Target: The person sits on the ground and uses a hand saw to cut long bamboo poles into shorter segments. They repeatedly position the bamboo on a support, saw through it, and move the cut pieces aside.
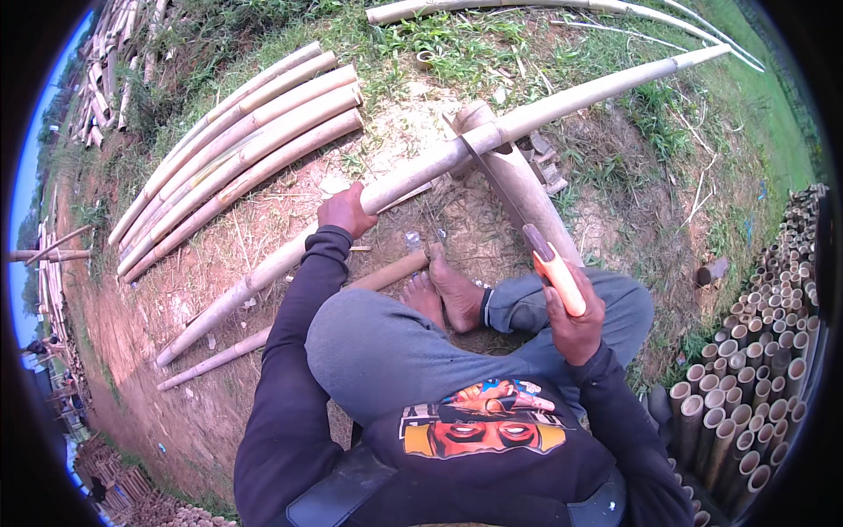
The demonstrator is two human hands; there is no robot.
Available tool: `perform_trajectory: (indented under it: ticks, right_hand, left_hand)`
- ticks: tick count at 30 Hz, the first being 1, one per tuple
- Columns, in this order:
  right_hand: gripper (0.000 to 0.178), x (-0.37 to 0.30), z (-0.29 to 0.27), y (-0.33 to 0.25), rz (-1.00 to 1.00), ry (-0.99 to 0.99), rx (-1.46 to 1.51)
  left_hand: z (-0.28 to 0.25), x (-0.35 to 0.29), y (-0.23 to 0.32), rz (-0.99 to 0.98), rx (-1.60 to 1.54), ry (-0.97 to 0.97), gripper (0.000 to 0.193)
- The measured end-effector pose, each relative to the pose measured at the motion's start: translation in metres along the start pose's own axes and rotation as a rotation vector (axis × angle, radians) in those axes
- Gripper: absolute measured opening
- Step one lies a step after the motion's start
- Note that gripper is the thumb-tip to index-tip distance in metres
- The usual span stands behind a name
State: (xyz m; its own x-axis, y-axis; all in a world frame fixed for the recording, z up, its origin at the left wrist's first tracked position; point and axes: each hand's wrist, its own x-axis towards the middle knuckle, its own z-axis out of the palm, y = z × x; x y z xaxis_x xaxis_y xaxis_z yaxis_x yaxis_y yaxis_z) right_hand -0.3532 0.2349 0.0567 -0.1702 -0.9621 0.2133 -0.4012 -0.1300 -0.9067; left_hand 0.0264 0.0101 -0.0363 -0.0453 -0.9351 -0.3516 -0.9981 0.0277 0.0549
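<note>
A long pale bamboo pole (413, 176) slants across in front of me, from low on the left to high on the right. My left hand (345, 212) is wrapped round it left of the middle. My right hand (575, 323) grips the orange handle of a handsaw (500, 186). The saw's blade lies across the pole, touching it near a joint; how deep it sits I cannot tell. Just there, the pole rests against the upper end of a thick bamboo post (540, 202) that leans toward my leg.
Several cut bamboo poles (255, 140) lie side by side at the left. A thinner pole (386, 272) is on the ground by my bare feet (452, 290). Bundled bamboo tubes (738, 413) stand at the lower right. More long poles (527, 4) lie on the grass at the far side.
</note>
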Motion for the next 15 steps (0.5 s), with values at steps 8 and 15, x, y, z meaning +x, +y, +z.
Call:
perform_trajectory:
  ticks: [8, 15]
  right_hand:
    - [0.041, 0.120, 0.084, 0.032, 0.022, 0.002, 0.065]
    - [0.048, 0.043, 0.036, 0.007, -0.028, 0.034, 0.044]
  left_hand:
    - [-0.005, -0.004, 0.002, 0.002, -0.004, 0.017, 0.059]
    - [-0.007, -0.002, 0.003, -0.004, 0.016, -0.004, 0.058]
